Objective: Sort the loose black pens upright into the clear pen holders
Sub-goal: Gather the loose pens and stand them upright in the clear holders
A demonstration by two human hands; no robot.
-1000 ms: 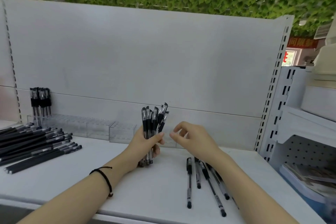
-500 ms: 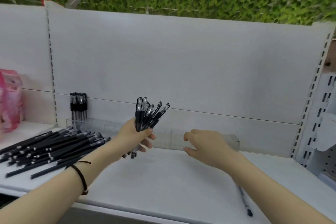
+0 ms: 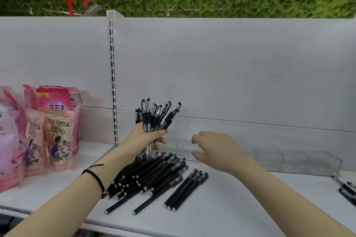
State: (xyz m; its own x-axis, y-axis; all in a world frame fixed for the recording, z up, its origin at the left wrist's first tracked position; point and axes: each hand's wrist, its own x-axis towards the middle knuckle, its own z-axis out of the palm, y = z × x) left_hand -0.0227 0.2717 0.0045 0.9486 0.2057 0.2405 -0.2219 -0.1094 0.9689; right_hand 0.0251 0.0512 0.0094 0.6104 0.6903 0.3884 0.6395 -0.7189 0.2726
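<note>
Left hand (image 3: pixel 143 138): shifted leftward with gripped pen bundle (image 3: pixel 157 115). Bundle tips, 1 s ago resting on shelf, now lifted above loose pen pile (image 3: pixel 154 175); pile formerly well left of this hand.
Right hand (image 3: pixel 213 150): no longer at bundle; drawn apart from it, fingers loosely curled, just before clear pen holder (image 3: pixel 300 161).
Stray pens (image 3: pixel 346 190): once under right hand, now far right of it.
Pink packets (image 3: pixel 48 127): newly in view, left of left hand.

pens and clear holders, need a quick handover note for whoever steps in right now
Left hand grips an upright bunch of pens. Right hand is open, holding nothing, near the clear holders.
A pile of black pens lies on the shelf, stray pens at its right edge.
Done: a few standing pens seem upright behind the bunch.
Left: the held bunch and every loose pen.
</note>
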